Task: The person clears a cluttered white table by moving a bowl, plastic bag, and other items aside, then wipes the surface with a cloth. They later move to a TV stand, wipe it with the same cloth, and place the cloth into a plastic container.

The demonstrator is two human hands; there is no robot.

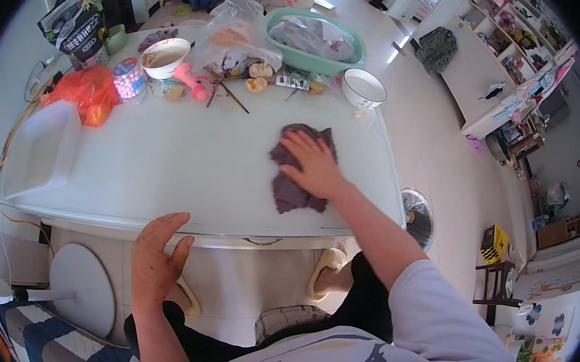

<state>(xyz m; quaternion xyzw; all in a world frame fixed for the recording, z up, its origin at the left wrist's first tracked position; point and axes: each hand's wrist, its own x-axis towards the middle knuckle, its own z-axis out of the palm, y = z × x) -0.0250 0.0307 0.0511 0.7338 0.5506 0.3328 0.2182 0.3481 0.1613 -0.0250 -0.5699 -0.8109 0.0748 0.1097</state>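
My right hand (312, 165) lies palm down with its fingers spread on a dark purple cloth (296, 193), which rests crumpled on the right part of the white glass-topped table (187, 160). It presses flat on the cloth and does not grasp it. My left hand (159, 258) is raised near the table's front edge, thumb and fingers apart, with nothing in it; dark specks show on its back. Beyond the cloth, a white bowl (363, 88) stands near the table's right edge.
Along the back are a green plastic basin (356, 57), a used bowl (180, 46), a jar of pink-and-white pieces (129, 81), a pink toy microphone (189, 80) and chopsticks (234, 96). A red plastic bag (90, 93) and a white plastic box (43, 148) sit left. A bin (418, 218) stands beside the right edge.
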